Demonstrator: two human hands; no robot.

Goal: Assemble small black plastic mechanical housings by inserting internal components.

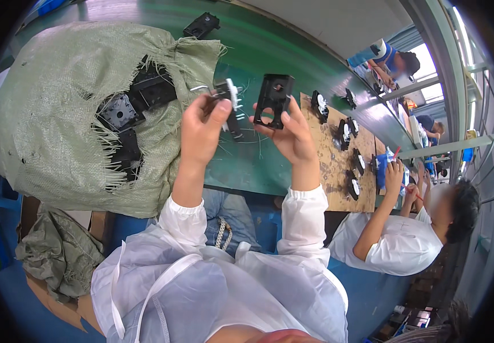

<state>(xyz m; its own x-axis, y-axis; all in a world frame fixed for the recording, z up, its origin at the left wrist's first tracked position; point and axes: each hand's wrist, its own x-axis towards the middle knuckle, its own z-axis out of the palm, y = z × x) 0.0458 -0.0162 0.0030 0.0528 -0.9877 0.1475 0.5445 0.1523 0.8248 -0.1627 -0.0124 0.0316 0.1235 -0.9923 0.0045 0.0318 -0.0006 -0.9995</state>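
Note:
My left hand (203, 123) is closed, thumb against fingers, on a small black mechanism with white plastic parts (231, 94). My right hand (294, 134) grips a black rectangular plastic housing (275, 94), which has a large round opening at its lower end. Both pieces are raised over the green table (241, 166), side by side and apart. Just below the mechanism shows a dark strip-like piece (234, 126); whether it belongs to the mechanism or lies on the table I cannot tell.
A torn green woven sack (69, 74) full of black housings (152, 88) fills the left. Several black-and-white assemblies (344, 134) stand on a wooden board (327, 171) at right. One black housing (201, 25) lies farther back. A co-worker (401, 240) sits at right, hands busy.

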